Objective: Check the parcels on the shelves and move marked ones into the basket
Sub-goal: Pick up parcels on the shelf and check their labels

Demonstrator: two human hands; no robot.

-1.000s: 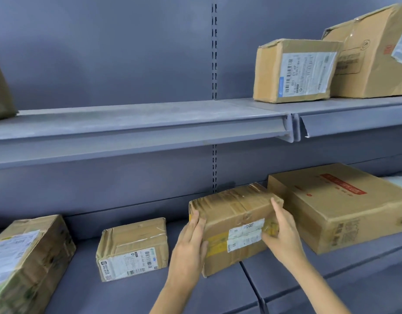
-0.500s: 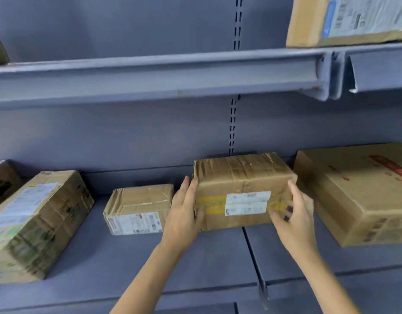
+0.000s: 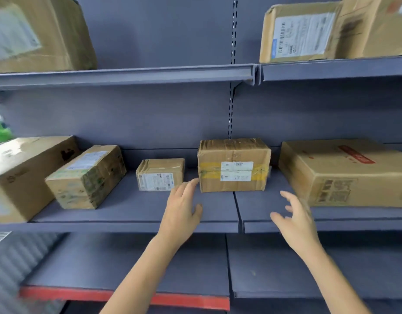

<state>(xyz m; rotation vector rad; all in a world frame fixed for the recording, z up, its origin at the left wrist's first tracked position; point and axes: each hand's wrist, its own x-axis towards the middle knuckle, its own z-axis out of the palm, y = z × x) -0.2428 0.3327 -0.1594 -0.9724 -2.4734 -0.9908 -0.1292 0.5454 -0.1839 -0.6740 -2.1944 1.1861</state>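
Parcels sit on two shelves; the one just checked, a taped box with a yellow band (image 3: pixel 234 165), stands on the middle shelf (image 3: pixel 136 226) just beyond the fingertips of the left hand (image 3: pixel 180 210) and ahead-left of the right hand (image 3: pixel 296 219). Both hands are released, fingers relaxed and holding nothing; the left fingertips look close to the box's lower corner, and I cannot tell whether they touch.

Risks, as I judge them: a mark on a hidden face could be missed, since only front labels show; the small box (image 3: pixel 160 174) beside the left hand could get nudged on a careless reach.

Count: five parcels on the middle shelf, three on the upper shelf (image 3: pixel 127 74). No basket is in view.
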